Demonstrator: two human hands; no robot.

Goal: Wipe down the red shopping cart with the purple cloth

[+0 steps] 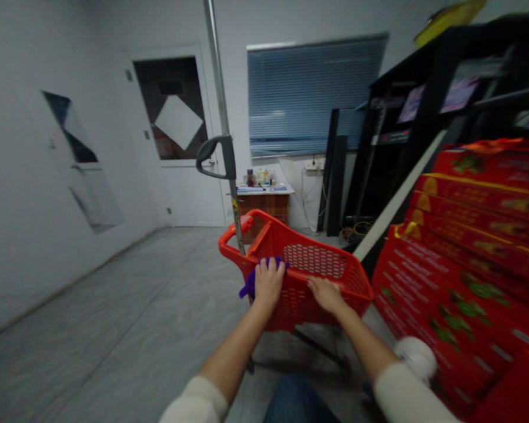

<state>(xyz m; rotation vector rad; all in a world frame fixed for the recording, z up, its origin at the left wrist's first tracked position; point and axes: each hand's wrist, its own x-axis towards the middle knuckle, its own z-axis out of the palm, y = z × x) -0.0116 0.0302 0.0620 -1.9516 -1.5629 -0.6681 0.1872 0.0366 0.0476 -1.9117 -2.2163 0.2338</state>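
Observation:
A red plastic shopping cart (317, 261) stands in front of me, its perforated basket turned sideways. My left hand (270, 283) presses a bunched purple cloth (248, 286) against the near rim, fingers closed over it. Farther right along the same rim, my right hand (327, 294) is closed on the edge, with the thumb side towards the basket. The cart's red handle (229, 242) points left. A metal pole (223, 100) with a grey loop grip (215, 157) rises at the handle end; where its foot rests is hidden.
Stacked red boxes (467, 282) stand close on the right, with a white round object (417, 355) by them. A black rack (423, 111) is behind. A small cabinet (264, 205) with bottles sits under the blinds (312, 97). A white door (194, 194) is at the back left.

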